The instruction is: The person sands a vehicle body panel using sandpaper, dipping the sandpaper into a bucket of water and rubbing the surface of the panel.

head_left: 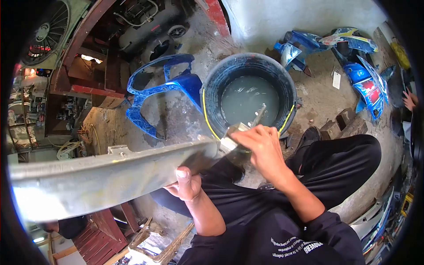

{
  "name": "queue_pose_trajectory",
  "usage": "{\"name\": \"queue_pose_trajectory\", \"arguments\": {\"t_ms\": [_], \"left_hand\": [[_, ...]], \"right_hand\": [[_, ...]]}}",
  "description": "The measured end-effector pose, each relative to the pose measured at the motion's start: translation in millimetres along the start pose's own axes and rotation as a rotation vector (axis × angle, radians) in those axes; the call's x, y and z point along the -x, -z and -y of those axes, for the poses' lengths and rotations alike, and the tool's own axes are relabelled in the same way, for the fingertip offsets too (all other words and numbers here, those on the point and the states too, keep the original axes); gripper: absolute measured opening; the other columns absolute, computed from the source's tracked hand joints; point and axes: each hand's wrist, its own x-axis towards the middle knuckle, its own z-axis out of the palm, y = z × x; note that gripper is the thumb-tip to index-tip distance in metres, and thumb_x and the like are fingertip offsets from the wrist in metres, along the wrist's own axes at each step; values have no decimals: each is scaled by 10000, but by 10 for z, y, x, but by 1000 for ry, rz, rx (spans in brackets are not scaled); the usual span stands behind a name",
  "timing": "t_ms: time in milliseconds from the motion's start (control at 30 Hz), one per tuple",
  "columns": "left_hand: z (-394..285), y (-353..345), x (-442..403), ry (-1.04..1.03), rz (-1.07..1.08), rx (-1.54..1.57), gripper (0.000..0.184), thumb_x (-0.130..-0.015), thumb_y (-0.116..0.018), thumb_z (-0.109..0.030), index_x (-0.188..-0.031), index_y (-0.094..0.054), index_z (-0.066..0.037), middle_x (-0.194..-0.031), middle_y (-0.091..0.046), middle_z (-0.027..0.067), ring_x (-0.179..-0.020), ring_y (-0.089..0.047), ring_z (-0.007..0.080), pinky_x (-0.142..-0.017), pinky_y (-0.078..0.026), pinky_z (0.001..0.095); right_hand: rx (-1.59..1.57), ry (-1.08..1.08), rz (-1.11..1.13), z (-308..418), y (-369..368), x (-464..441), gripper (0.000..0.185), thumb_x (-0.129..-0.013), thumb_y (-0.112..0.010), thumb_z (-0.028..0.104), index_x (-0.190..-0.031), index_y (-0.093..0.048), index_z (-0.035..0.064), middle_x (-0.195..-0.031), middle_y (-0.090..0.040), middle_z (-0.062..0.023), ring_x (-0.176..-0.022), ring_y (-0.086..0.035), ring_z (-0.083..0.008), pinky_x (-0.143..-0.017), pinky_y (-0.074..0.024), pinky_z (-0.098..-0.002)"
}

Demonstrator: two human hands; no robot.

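The long grey panel (pixel 110 179), stretching from the centre toward nine o'clock, looks light, stiff and perhaps slippery if wet; its edges suit holding. The left hand's (pixel 189 187) grip clasps its lower edge; the right hand's (pixel 263 152) pinches a pale pad (pixel 228 144) at its three-o'clock end.

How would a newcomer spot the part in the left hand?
Find the dark bucket of cloudy water. Below and left of it in view, the left hand holds a long panel. Unlike the blue frame nearby, it is dull grey.
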Motion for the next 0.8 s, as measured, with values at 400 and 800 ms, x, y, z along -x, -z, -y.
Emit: {"name": "queue_pose_trajectory", "arguments": {"t_ms": [400,800], "left_hand": [[-52,22,-25,13,76,-25,529,-894,-667,-162,-1385,-512,-40,-1258,-635,178,-1096,-655,354,-943,-548,514],[-92,14,-59,33,68,-4,513,-891,-660,-166,-1366,-521,-31,-1248,-633,193,-1074,-665,354,-950,-548,517]], "right_hand": [[41,88,-39,258,103,13,491,-724,-643,-57,-1176,-712,121,-1127,-721,-6,-1037,-598,-227,-837,-379,-408],[-102,-1,-32,207,53,5,507,-716,-603,-105,-1145,-741,129,-1098,-738,-16,-1019,-624,-203,-838,-376,-378]]}}
